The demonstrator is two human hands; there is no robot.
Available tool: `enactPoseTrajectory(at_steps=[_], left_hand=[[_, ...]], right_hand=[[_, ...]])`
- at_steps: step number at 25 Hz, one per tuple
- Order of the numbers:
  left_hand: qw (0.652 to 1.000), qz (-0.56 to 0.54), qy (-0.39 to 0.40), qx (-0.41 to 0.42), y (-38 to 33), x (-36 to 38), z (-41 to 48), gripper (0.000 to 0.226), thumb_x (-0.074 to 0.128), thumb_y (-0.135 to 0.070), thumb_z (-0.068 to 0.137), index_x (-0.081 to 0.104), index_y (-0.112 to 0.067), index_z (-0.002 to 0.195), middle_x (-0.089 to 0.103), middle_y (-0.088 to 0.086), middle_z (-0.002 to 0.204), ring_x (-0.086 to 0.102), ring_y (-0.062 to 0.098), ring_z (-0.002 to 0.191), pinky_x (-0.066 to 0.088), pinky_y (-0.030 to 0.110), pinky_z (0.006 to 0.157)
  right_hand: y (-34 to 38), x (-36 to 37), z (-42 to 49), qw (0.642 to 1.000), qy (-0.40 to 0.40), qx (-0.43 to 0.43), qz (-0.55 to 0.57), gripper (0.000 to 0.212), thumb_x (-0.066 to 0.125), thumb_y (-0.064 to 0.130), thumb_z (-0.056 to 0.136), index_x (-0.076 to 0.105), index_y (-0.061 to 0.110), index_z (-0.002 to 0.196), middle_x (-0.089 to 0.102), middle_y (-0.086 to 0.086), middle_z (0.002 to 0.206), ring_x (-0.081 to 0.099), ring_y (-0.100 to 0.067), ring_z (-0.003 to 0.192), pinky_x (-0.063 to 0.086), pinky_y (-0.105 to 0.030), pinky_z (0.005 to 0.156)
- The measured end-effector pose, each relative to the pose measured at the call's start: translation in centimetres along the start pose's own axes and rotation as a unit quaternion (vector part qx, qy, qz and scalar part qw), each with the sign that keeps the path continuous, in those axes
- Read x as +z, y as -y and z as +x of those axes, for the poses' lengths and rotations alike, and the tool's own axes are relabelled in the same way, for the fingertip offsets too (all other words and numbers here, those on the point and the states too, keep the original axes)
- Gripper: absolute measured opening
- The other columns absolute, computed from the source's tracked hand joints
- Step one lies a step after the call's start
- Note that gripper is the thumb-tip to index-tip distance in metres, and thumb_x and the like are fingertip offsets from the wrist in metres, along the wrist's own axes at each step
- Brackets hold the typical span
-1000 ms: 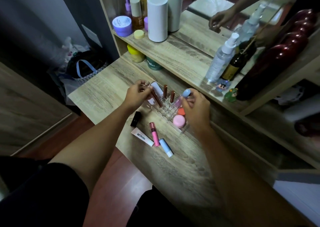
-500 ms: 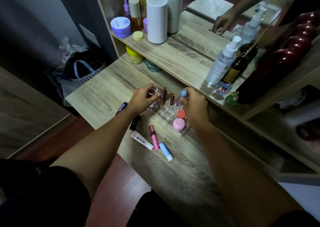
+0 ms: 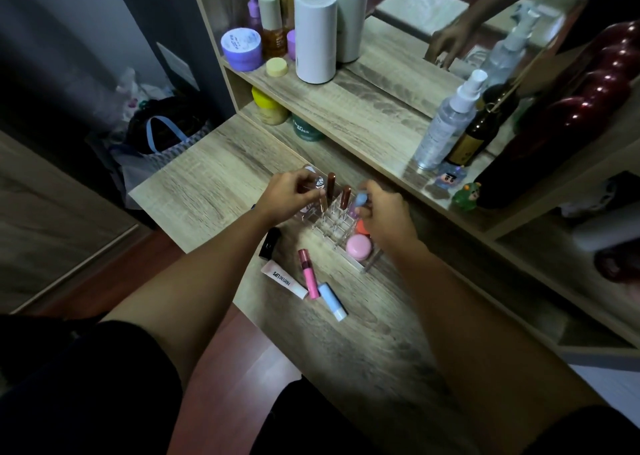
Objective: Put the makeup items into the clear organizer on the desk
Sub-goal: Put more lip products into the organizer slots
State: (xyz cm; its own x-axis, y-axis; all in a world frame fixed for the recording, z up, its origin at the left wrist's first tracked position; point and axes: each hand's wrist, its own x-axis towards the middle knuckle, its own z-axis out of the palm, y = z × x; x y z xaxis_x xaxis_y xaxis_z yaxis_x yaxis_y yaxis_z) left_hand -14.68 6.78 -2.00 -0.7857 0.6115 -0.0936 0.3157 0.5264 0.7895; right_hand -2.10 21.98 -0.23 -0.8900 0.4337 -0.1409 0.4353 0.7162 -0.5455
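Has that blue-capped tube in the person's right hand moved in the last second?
Yes. The blue-capped tube has come down toward the clear plastic organizer, nearer the round pink compact.

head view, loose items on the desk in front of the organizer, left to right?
black tube → white tube → pink lip gloss → blue-and-white stick. All lie flat on the desk, outside the clear organizer.

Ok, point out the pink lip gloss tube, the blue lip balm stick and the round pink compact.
pink lip gloss tube [image 3: 308, 275], head view, mid-body.
blue lip balm stick [image 3: 331, 300], head view, blue barrel.
round pink compact [image 3: 359, 246], head view, lid centre.
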Motion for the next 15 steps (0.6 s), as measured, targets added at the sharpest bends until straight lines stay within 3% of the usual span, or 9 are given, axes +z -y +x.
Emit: enactPoseTrajectory(at_steps=[3,5,7,11,15], left_hand=[[1.000,0.011,0.012,0.004,-0.30,-0.24,0.20,0.030,0.075,-0.022,0.075,0.068,-0.009,0.101,0.072,0.013,0.092,0.064,0.013,0.080,0.049,0.018,0.077],[0.999,0.017,0.027,0.013,-0.41,-0.30,0.28,0.029,0.076,-0.023,0.074,0.068,-0.011,0.099,0.070,0.007,0.086,0.062,0.010,0.074,0.045,0.003,0.067],[0.999,0.026,0.033,0.024,-0.43,-0.21,0.33,0.026,0.076,-0.023,0.074,0.067,-0.011,0.097,0.067,0.002,0.081,0.059,0.008,0.070,0.040,-0.003,0.059],[0.998,0.051,0.034,0.021,-0.68,0.08,0.29,0.021,0.072,-0.020,0.078,0.065,-0.007,0.093,0.066,0.004,0.081,0.058,0.012,0.075,0.043,0.014,0.063],[0.999,0.035,0.035,0.018,-0.96,0.13,0.06,0.023,0.070,-0.013,0.079,0.064,-0.007,0.101,0.069,0.012,0.086,0.060,0.014,0.079,0.042,0.013,0.066]], right_hand=[[-0.07,0.49,0.24,0.999,0.009,-0.010,-0.037,0.022,0.053,0.004,0.090,0.060,0.005,0.111,0.063,-0.017,0.111,0.062,-0.029,0.099,0.053,-0.037,0.087],[0.02,0.64,0.33,1.000,-0.001,-0.004,-0.028,0.025,0.055,0.005,0.090,0.060,0.005,0.114,0.062,-0.018,0.114,0.061,-0.030,0.102,0.051,-0.037,0.088],[0.14,0.75,0.39,1.000,-0.014,0.007,-0.003,0.029,0.059,0.007,0.089,0.057,0.006,0.118,0.066,-0.017,0.113,0.063,-0.030,0.103,0.051,-0.036,0.090],[0.16,0.82,0.50,1.000,-0.017,0.018,0.001,0.019,0.057,0.006,0.090,0.062,0.006,0.108,0.070,-0.016,0.105,0.066,-0.027,0.093,0.052,-0.030,0.082],[0.21,0.64,0.47,1.000,-0.006,0.012,0.008,0.018,0.056,0.005,0.090,0.062,0.006,0.106,0.070,-0.016,0.102,0.066,-0.027,0.093,0.055,-0.035,0.086]])
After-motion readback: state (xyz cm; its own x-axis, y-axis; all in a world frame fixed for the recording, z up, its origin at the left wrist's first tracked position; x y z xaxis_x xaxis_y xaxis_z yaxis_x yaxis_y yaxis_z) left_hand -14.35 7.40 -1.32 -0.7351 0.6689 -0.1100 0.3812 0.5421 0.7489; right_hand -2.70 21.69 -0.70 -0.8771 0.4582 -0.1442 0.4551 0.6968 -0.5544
